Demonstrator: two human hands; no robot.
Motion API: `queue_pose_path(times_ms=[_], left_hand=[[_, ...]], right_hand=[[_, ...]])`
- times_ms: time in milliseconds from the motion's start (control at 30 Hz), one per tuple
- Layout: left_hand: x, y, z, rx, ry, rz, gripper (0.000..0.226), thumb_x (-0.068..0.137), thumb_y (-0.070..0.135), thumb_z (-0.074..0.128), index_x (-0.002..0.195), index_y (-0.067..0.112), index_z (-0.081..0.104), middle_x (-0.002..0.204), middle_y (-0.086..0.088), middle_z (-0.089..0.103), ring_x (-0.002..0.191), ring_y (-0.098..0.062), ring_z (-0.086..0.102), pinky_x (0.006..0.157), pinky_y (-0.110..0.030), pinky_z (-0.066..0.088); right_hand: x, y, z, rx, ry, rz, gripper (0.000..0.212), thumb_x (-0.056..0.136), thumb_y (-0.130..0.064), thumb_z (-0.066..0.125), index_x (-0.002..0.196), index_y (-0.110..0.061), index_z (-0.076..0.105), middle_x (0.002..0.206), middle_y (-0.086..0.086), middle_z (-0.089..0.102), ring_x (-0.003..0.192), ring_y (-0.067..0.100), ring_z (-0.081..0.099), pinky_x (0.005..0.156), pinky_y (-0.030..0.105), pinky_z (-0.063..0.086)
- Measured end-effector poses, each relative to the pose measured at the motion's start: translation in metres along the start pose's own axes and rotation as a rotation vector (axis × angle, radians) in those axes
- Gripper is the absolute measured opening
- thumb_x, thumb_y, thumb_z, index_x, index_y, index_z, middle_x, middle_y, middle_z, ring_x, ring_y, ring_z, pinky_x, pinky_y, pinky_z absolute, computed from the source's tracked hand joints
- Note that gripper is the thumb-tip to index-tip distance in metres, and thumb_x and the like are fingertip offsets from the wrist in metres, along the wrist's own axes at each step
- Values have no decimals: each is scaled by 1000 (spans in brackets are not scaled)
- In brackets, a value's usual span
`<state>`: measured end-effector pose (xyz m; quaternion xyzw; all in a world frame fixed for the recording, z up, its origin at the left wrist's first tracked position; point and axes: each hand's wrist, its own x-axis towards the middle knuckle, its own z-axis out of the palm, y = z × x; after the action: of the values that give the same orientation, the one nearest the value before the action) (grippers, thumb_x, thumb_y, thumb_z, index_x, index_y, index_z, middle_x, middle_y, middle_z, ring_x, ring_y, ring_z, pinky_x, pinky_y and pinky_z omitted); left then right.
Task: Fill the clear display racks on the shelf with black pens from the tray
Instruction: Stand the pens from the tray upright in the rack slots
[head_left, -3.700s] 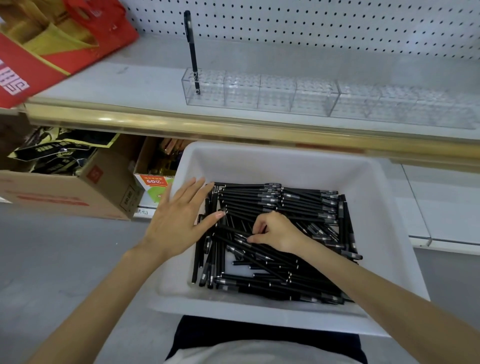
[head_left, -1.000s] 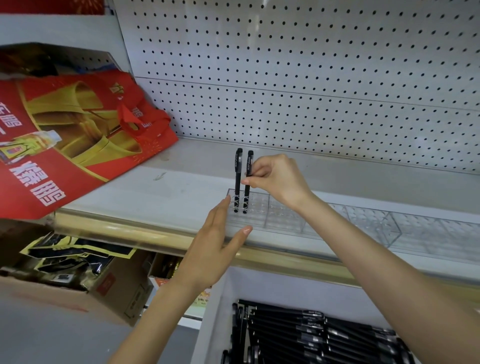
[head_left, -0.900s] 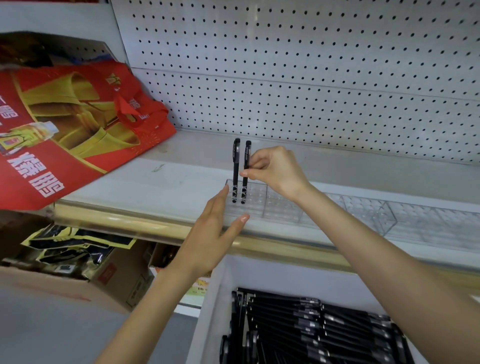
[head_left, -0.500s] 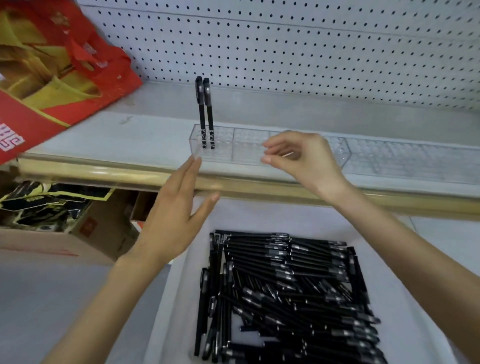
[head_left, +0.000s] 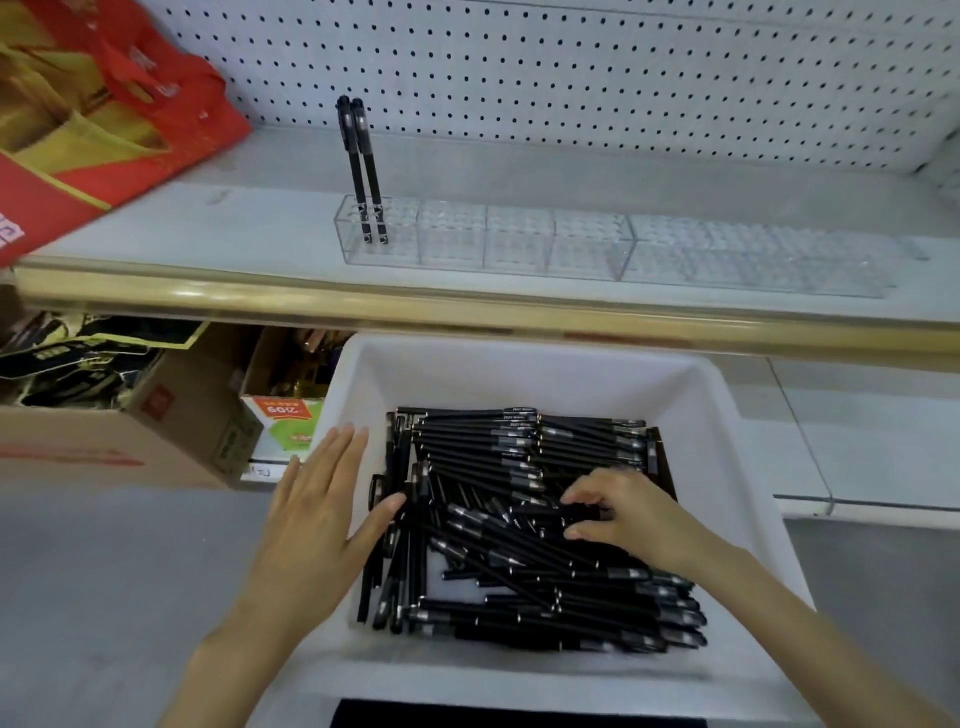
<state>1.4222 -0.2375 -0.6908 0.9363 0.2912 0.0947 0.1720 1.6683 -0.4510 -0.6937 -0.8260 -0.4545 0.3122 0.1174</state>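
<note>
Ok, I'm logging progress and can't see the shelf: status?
Left hand open at tray rim. Right hand pinching a pen in tray. Two pens upright in rack, rest unfilled. Path clear.

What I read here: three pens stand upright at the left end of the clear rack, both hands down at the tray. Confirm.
No. The head view shows two pens, not three, upright at the left end of the clear rack; left hand and right hand are down at the tray.
</note>
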Motion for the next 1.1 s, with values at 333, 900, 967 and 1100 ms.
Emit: queue_pose_path(times_ms=[333,900,967,1100], left_hand=[[-12,4,4,63,15,5,83,88,72,17,151,19,26,157,1,25,145,-7,13,119,-37,11],[0,51,1,-359,-90,29,72,91,67,31,149,24,30,151,11,33,140,0,24,117,-25,19],[5,70,7,-452,-204,35,71,87,61,39,148,25,34,144,10,45,130,-2,42,109,-21,34],[22,99,15,-569,-313,56,42,91,39,58,130,23,57,111,6,67,95,-1,62,85,-17,50]], right_hand=[[5,33,13,91,-67,84,27,76,-30,80,95,-31,61,95,-14,56,92,4,54,75,10,40],[2,28,5,434,-125,58,23,81,-29,74,87,-7,76,66,4,68,62,7,58,65,18,44],[1,21,1,458,-122,22,26,82,-27,73,90,-3,75,75,4,72,73,11,66,71,19,50],[2,-4,-13,444,-149,-79,22,85,-24,71,92,-4,75,73,-2,71,72,8,66,68,17,50]])
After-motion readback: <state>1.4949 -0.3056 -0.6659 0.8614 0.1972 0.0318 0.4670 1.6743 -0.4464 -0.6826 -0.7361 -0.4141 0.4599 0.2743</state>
